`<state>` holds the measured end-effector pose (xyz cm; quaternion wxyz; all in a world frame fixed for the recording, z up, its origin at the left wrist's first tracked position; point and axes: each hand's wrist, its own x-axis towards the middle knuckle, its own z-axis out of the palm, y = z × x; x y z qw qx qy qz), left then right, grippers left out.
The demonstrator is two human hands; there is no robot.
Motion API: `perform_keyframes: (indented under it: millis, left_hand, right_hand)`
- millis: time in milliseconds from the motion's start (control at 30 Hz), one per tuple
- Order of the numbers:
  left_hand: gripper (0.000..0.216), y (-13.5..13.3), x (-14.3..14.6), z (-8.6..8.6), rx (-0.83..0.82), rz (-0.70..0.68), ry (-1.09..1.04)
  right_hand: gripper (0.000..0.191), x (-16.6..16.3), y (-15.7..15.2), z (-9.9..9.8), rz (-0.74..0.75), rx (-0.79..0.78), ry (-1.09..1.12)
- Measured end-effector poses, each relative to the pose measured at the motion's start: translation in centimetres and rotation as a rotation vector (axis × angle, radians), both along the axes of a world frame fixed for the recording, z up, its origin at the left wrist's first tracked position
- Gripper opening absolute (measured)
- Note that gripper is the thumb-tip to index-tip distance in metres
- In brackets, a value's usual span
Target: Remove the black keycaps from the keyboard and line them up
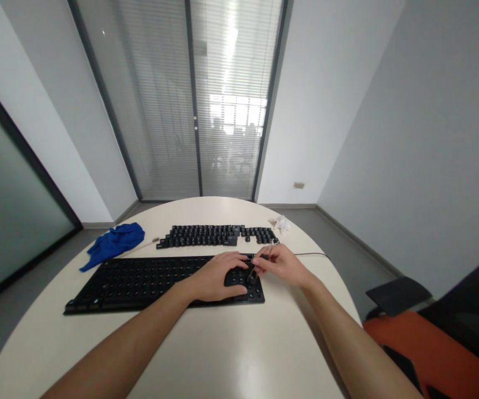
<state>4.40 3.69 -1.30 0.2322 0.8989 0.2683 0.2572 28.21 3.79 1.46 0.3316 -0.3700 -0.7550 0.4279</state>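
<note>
A black keyboard (pixel 139 282) with most of its keycaps off lies across the table in front of me. My left hand (pixel 218 277) rests on its right part, thumb and fingers spread, holding nothing I can see. Beside it, over the number-pad end, my right hand (pixel 278 263) pinches what looks like a keycap puller (pixel 253 270), dark with thin wire. The puller's lower end is at a dark keycap (pixel 251 278) on the keyboard; whether it grips that cap I cannot tell. Behind the keyboard, removed black keycaps (pixel 201 235) stand in rows.
A blue cloth (pixel 117 242) is bunched at the left, with a thin brush (pixel 139 247) next to it. Crumpled white tissue (pixel 281 223) lies at the back right. A black cable (pixel 312 254) runs off the right edge of the round table (pixel 239 343). An orange-seated chair (pixel 442 349) stands at right.
</note>
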Motion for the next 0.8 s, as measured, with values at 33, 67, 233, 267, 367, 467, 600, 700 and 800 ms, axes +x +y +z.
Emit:
perform_keyframes:
  millis: [33,67,233,267,367,467,600,700,800]
  left_hand:
    - [0.045,0.11,0.08,-0.12,-0.018,0.009,-0.033]
    - [0.040,0.22,0.18,-0.20,-0.040,0.022,-0.067]
    - [0.020,0.52,0.53,0.02,-0.180,0.127,-0.162]
    - [0.017,0.56,0.55,0.11,-0.204,0.137,-0.174]
    - [0.014,0.72,0.57,0.18,-0.277,0.133,-0.224]
    - [0.020,0.92,0.59,-0.02,-0.351,0.113,-0.298]
    - [0.027,1.04,0.60,-0.22,-0.385,0.103,-0.315]
    - [0.030,0.98,0.58,-0.16,-0.362,0.119,-0.308]
    - [0.032,0.88,0.61,-0.05,-0.356,0.125,-0.319]
  right_hand:
    - [0.037,-0.09,0.04,-0.03,-0.016,0.050,0.000]
    - [0.037,-0.19,0.08,-0.11,-0.029,0.090,0.002]
    - [0.032,-0.73,0.12,-0.87,-0.058,0.129,0.040]
    - [0.032,-0.79,0.11,-0.97,-0.063,0.127,0.044]
    - [0.030,-0.90,0.08,-0.96,-0.068,0.151,0.005]
    - [0.028,-0.91,0.09,-0.70,-0.079,0.204,-0.058]
    - [0.031,-0.82,0.30,-0.58,-0.084,0.227,-0.099]
    - [0.036,-0.75,0.48,-0.64,-0.094,0.217,-0.137]
    - [0.041,-0.78,0.58,-0.75,-0.133,0.210,-0.166]
